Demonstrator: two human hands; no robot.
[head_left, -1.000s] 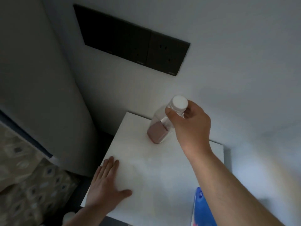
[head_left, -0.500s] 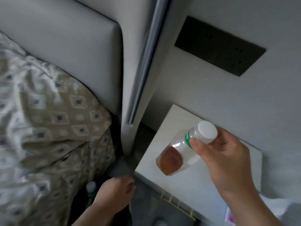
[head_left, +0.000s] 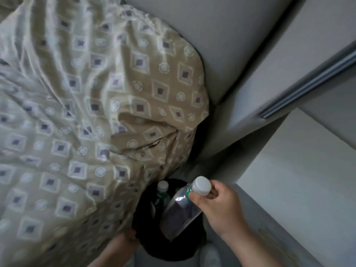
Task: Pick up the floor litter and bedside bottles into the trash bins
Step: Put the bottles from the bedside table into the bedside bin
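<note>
My right hand [head_left: 219,207] grips a clear plastic bottle [head_left: 179,212] by its white cap and neck; it holds a little dark liquid and hangs tilted over a black trash bin [head_left: 169,247] on the floor between bed and nightstand. Another capped bottle [head_left: 162,191] stands inside the bin. My left hand [head_left: 123,245] grips the bin's left rim at the bottom of the view, partly under the quilt's edge.
A beige patterned quilt [head_left: 86,122] covers the bed on the left and overhangs the bin. The grey padded headboard [head_left: 221,45] is at the top. The white nightstand [head_left: 300,170] stands right of the bin. A pale shoe or slipper [head_left: 211,255] lies by the bin.
The right hand carried the bottle off the nightstand and down over the bin. The left hand left the tabletop and took hold of the bin's rim. The view swung left toward the bed.
</note>
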